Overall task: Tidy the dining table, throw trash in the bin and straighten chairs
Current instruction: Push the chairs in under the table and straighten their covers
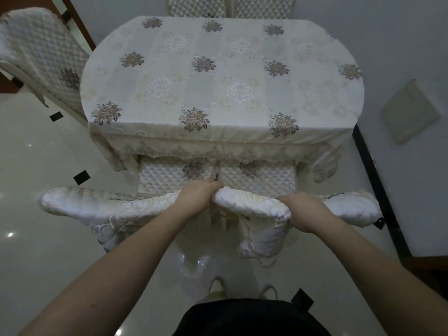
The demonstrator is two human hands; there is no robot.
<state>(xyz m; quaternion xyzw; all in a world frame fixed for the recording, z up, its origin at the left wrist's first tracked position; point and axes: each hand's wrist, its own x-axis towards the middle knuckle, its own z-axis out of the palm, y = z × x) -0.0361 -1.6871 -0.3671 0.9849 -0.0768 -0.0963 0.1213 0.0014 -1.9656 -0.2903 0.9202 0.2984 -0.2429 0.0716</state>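
both hands curl over the right chair's padded top rail (pixel 252 202) — left hand (pixel 197 195) at its inner end, right hand (pixel 304 209) further out — where soft, slippery quilting hides a stiff frame, probably fairly heavy.

A: Surface status?
B: Dining table (pixel 322 98), rounded ends, covered edge to edge by a cream floral tablecloth (pixel 218 76) with a lace hem hanging over the near side.
A: Underneath?
B: Glossy pale tile floor (pixel 36 180) with small black diamond insets. Quilted chairs stand on it; two seats (pixel 257 180) are tucked under the near edge.
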